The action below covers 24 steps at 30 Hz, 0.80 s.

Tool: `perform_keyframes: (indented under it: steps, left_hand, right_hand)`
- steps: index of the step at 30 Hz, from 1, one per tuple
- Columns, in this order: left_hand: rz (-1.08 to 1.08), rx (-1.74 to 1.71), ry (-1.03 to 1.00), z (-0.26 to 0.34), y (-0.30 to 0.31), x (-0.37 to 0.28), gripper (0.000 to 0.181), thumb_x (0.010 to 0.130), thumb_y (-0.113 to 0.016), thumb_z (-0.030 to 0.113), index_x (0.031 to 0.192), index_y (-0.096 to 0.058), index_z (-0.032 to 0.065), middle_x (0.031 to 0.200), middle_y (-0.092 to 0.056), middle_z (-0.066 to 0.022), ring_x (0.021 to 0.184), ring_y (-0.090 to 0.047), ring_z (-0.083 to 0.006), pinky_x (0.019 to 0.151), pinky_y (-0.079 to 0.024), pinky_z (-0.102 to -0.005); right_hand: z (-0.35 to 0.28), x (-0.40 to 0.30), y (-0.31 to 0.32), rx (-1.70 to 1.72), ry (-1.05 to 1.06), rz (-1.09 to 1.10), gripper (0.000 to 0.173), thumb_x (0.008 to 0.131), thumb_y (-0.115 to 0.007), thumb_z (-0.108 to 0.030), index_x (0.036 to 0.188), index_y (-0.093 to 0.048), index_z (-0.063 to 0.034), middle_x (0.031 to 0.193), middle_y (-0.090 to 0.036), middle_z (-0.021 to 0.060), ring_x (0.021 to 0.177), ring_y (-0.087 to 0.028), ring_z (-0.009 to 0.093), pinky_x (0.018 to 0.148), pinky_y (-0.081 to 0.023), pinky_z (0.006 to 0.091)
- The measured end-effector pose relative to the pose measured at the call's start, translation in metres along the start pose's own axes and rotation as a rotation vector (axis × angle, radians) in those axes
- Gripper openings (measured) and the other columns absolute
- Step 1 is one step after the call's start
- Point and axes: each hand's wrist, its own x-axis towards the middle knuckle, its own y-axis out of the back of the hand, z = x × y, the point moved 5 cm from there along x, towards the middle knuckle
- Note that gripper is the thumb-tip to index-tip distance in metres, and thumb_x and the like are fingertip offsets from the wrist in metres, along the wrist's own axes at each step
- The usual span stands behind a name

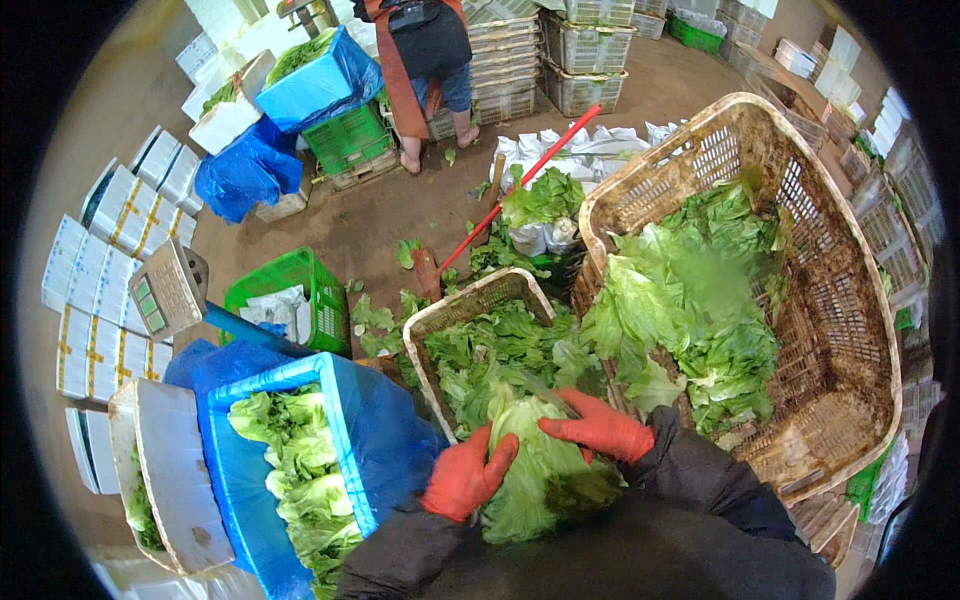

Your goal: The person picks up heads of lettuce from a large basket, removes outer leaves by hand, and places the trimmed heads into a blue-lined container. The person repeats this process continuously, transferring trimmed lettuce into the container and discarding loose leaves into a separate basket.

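A head of leafy lettuce lies close against my body, its leaves pointing toward me, with a dark patch on its right side. My left hand, in an orange-red glove, holds its left side. On the upper right of the head rests my right hand, gloved alike, with what looks like a knife blade by its fingers. Just beyond is a small dirty crate of loose green leaves. A large stained crate on the right holds more lettuce. Lettuce heads fill a blue-lined box at left.
A weighing scale stands at the left beside a green crate of white bags. A red pole slants across the leaf-littered floor. Another person stands at the top, near stacked crates. White foam boxes are piled far left.
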Motion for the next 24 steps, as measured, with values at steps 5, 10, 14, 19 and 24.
perform_keyframes:
  steps: [5, 10, 14, 19, 24]
  left_hand:
    - [0.077, 0.102, -0.074, -0.029, 0.061, 0.029, 0.040, 0.094, -0.060, 0.038, 0.114, -0.067, 0.0043, 0.092, -0.068, -0.0249, 0.086, -0.066, -0.0418, 0.075, -0.052, -0.0456]
    - [0.324, -0.648, -0.351, -0.022, -0.012, 0.009, 0.093, 0.085, -0.075, 0.040, 0.154, -0.025, 0.0018, 0.157, -0.031, -0.0156, 0.144, -0.031, -0.0305, 0.118, -0.024, -0.0407]
    - [-0.036, -1.270, -0.033, -0.050, -0.078, 0.021, 0.102, 0.082, -0.076, 0.050, 0.156, -0.022, 0.0046, 0.154, -0.035, -0.0109, 0.139, -0.037, -0.0258, 0.116, -0.029, -0.0399]
    - [-0.479, -1.148, -0.020, -0.060, 0.011, 0.041, 0.098, 0.081, -0.079, 0.039, 0.155, -0.024, 0.0053, 0.152, -0.039, -0.0115, 0.137, -0.042, -0.0238, 0.111, -0.036, -0.0394]
    - [-0.751, -0.623, -0.321, -0.044, 0.007, 0.032, 0.120, 0.075, -0.066, 0.076, 0.157, -0.016, 0.0045, 0.158, -0.026, -0.0145, 0.146, -0.024, -0.0250, 0.119, -0.018, -0.0402]
  right_hand:
    - [0.033, -0.003, 0.008, 0.236, 0.183, -0.058, 0.057, 0.095, -0.063, -0.035, 0.140, -0.049, -0.0017, 0.106, -0.062, 0.0049, 0.070, -0.059, 0.012, 0.061, -0.050, 0.0271]
    - [0.048, 0.002, 0.004, 0.417, 0.241, 0.146, 0.039, 0.097, -0.061, -0.027, 0.126, -0.061, -0.0019, 0.109, -0.066, 0.0043, 0.099, -0.058, 0.013, 0.093, -0.044, 0.0296]
    - [0.015, 0.005, 0.014, -0.026, 0.356, 0.401, 0.026, 0.096, -0.062, -0.026, 0.102, -0.069, -0.0013, 0.089, -0.069, 0.0045, 0.085, -0.060, 0.013, 0.078, -0.049, 0.0310]
    - [-0.034, 0.012, 0.073, -0.652, 0.359, 0.449, 0.031, 0.085, -0.067, -0.003, 0.115, -0.066, -0.0036, 0.102, -0.071, 0.0096, 0.090, -0.066, 0.023, 0.079, -0.053, 0.0350]
    - [-0.088, -0.006, 0.001, -0.344, 0.936, -0.093, 0.053, 0.089, -0.064, -0.019, 0.140, -0.051, -0.0114, 0.123, -0.064, 0.0207, 0.110, -0.064, 0.028, 0.093, -0.049, 0.0376]
